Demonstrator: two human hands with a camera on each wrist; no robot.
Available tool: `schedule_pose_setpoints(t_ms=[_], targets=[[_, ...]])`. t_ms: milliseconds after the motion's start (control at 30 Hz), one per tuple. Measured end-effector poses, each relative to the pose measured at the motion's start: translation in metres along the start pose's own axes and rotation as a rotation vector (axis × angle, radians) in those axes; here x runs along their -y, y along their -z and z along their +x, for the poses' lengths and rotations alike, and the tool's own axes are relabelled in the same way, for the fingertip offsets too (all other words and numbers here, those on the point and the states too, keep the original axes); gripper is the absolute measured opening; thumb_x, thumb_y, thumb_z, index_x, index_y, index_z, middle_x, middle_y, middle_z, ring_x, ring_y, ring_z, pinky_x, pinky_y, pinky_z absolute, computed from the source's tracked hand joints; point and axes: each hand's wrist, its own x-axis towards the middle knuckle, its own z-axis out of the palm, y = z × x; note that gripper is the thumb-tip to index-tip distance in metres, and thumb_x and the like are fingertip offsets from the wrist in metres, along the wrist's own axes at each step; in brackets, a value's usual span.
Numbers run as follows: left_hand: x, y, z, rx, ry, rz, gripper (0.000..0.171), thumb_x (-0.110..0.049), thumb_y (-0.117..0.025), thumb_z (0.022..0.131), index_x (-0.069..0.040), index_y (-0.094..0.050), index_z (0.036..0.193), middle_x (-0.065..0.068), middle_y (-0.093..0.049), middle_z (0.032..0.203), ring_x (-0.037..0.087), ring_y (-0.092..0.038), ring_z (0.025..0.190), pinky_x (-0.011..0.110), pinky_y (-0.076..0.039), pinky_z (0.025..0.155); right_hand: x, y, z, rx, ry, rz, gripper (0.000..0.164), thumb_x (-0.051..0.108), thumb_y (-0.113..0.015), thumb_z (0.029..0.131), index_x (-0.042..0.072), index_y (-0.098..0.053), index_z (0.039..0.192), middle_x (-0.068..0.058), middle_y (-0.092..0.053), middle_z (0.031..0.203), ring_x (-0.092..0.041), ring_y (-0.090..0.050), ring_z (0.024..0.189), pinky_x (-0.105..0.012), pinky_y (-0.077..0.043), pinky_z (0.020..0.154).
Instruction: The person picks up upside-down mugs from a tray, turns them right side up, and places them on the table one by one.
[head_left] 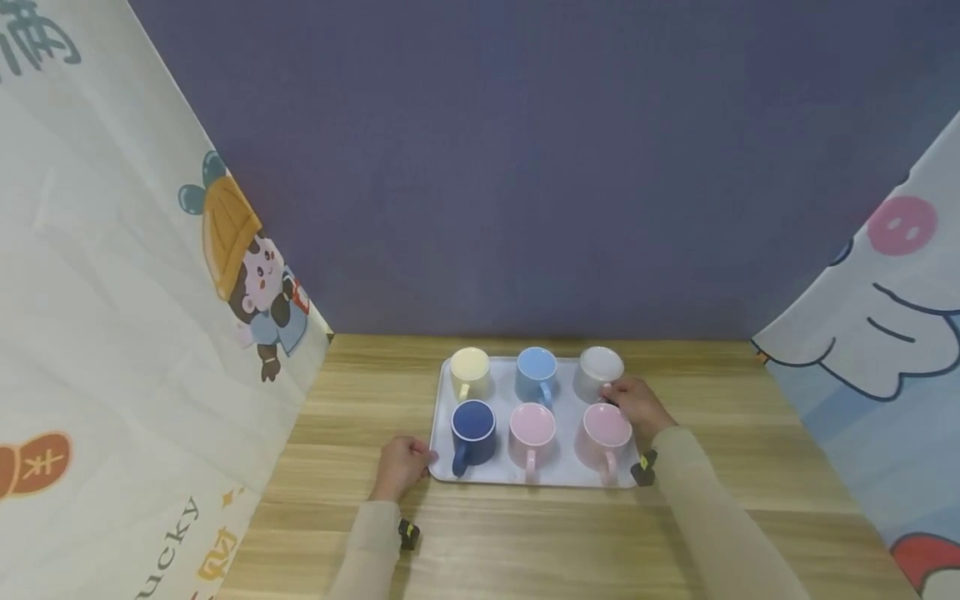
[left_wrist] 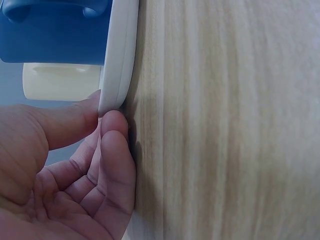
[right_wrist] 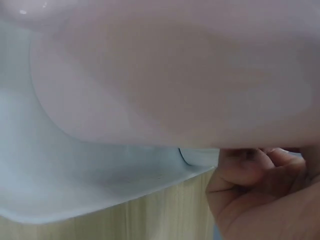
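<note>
On the worktop (head_left: 525, 542), the left grip (head_left: 401, 465) pinched the tray (head_left: 566, 417) at eight o'clock; the right grip (head_left: 637, 404) held the white mug (head_left: 596, 375) at the tray's two o'clock, near a pink mug (head_left: 600, 443)

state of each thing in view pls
tray: flat on the table
yellow mug: upright on the tray
light blue mug: upright on the tray
white mug: upright, gripped
dark blue mug: upright on the tray
left pink mug: upright on the tray
right pink mug: upright on the tray
left hand: pinching the tray's edge
right hand: gripping the white mug
</note>
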Motion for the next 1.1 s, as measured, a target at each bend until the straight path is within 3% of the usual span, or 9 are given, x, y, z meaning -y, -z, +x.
schedule_pose_setpoints(t_ms=[167, 367, 500, 600, 733, 933, 1100], targets=[[0.001, -0.003, 0.002, 0.01, 0.002, -0.003, 0.014, -0.011, -0.079, 0.085, 0.0, -0.07, 0.088, 0.006, -0.068, 0.069, 0.014, -0.061, 0.058, 0.028, -0.049, 0.057, -0.003, -0.001, 0.002, -0.033, 0.003, 0.012, 0.028, 0.015, -0.055, 0.104, -0.007, -0.07, 0.1, -0.008, -0.07, 0.091, -0.023, -0.058, 0.093, -0.029, -0.042, 0.081], [0.003, -0.003, 0.004, 0.006, -0.015, 0.011, 0.014, -0.011, -0.079, 0.086, 0.0, -0.07, 0.087, 0.007, -0.068, 0.069, 0.014, -0.061, 0.058, 0.029, -0.049, 0.057, -0.001, -0.001, -0.002, -0.055, -0.023, 0.124, 0.028, 0.013, -0.049, 0.107, -0.01, -0.066, 0.113, -0.005, -0.07, 0.092, -0.014, -0.058, 0.088, -0.023, -0.047, 0.075], [0.001, -0.003, 0.003, 0.008, -0.022, 0.022, 0.014, -0.012, -0.079, 0.086, 0.0, -0.07, 0.087, 0.006, -0.069, 0.068, 0.014, -0.061, 0.058, 0.028, -0.049, 0.058, 0.001, 0.005, -0.003, -0.063, 0.004, 0.181, 0.031, 0.014, -0.046, 0.109, -0.012, -0.061, 0.115, -0.001, -0.066, 0.09, -0.009, -0.054, 0.079, -0.021, -0.047, 0.068], [-0.001, -0.002, 0.003, 0.004, -0.024, 0.031, 0.014, -0.012, -0.078, 0.086, -0.001, -0.07, 0.087, 0.006, -0.068, 0.068, 0.014, -0.061, 0.058, 0.028, -0.048, 0.058, 0.003, 0.011, -0.004, -0.064, 0.015, 0.225, 0.033, 0.018, -0.044, 0.11, -0.01, -0.059, 0.118, 0.003, -0.062, 0.096, -0.008, -0.051, 0.082, -0.02, -0.047, 0.072], [-0.001, 0.0, 0.004, -0.001, -0.029, 0.036, 0.014, -0.012, -0.078, 0.086, -0.001, -0.07, 0.086, 0.006, -0.068, 0.068, 0.014, -0.061, 0.058, 0.029, -0.048, 0.058, 0.008, 0.017, -0.01, -0.046, 0.009, 0.351, 0.033, 0.023, -0.042, 0.111, -0.005, -0.057, 0.121, 0.007, -0.059, 0.098, -0.005, -0.049, 0.083, -0.019, -0.046, 0.073], [0.002, -0.001, 0.005, 0.0, -0.042, 0.029, 0.014, -0.012, -0.079, 0.086, -0.001, -0.07, 0.085, 0.006, -0.068, 0.067, 0.014, -0.061, 0.057, 0.029, -0.048, 0.058, 0.017, 0.022, -0.019, 0.007, 0.024, 0.602, 0.022, 0.022, -0.041, 0.111, 0.006, -0.056, 0.109, 0.009, -0.055, 0.09, -0.003, -0.046, 0.077, -0.015, -0.041, 0.065], [0.004, -0.003, 0.005, 0.001, -0.038, 0.024, 0.015, -0.013, -0.078, 0.086, -0.001, -0.069, 0.085, 0.005, -0.067, 0.067, 0.014, -0.061, 0.058, 0.029, -0.047, 0.058, 0.024, 0.021, -0.028, 0.076, 0.033, 0.827, 0.022, 0.021, -0.038, 0.111, 0.011, -0.056, 0.103, 0.008, -0.054, 0.088, -0.002, -0.045, 0.074, -0.012, -0.039, 0.058]])
